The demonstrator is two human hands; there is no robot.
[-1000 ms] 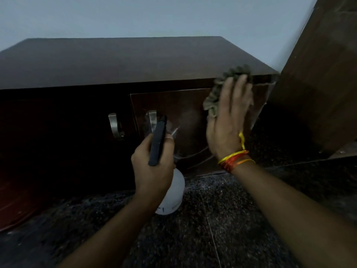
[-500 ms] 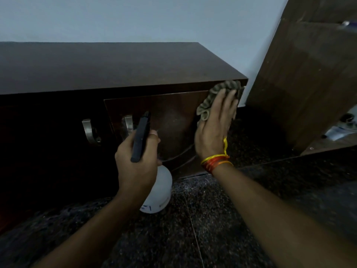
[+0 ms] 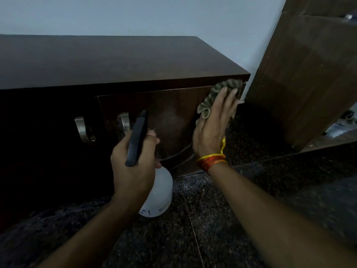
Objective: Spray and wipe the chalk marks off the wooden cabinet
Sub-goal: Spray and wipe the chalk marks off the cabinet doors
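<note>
Pressing a soft, limp cloth (image 3: pixel 218 93) flat-fingered with right hand (image 3: pixel 212 128) against cabinet door (image 3: pixel 170 120), left hand (image 3: pixel 133 167) gripping light spray bottle (image 3: pixel 158 192) by its neck.

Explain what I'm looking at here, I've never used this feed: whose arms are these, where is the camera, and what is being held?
There is no machine: a person works bare-handed, filmed by a camera on their head looking down and forward. The left hand grips a white spray bottle with a black trigger head. The right hand presses a crumpled greyish cloth, fingers straight, against the upper right corner of the dark wooden cabinet door. Faint curved chalk lines show lower on that door. Below is dark speckled stone floor.
</note>
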